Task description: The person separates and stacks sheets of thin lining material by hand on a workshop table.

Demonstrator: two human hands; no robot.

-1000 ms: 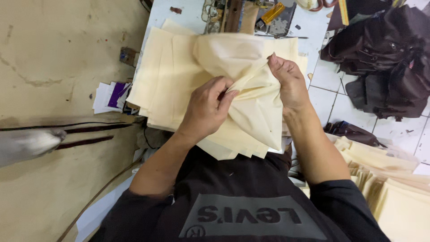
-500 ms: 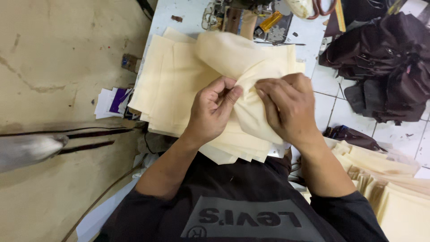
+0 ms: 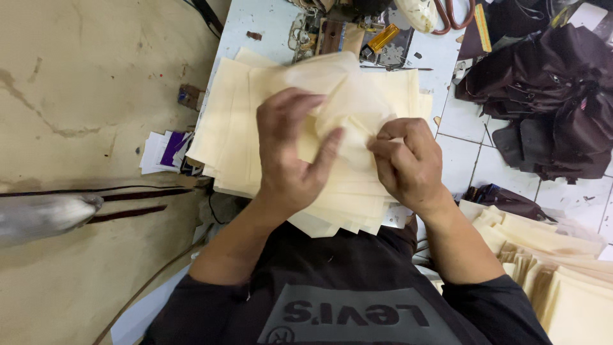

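A thick stack of cream fabric pieces point(image 3: 223, 137) lies on a white worktable point(image 3: 268, 25). Above it I hold one loose, crumpled cream fabric piece point(image 3: 348, 96). My left hand point(image 3: 290, 153) presses on its left side with fingers spread, thumb pointing right. My right hand point(image 3: 408, 163) pinches a fold of the same piece between thumb and fingers. The two hands are close together over the stack's middle.
A sewing machine with a yellow part point(image 3: 380, 38) stands at the table's far edge. Dark brown bags point(image 3: 555, 96) are heaped on the tiled floor to the right. More cream pieces point(image 3: 555, 268) pile at lower right. Small paper tags point(image 3: 163, 150) lie left of the stack.
My right hand has come down from the piece's upper right edge toward the left hand. The left hand has shifted up and spread its fingers over the fabric, which has bunched higher.
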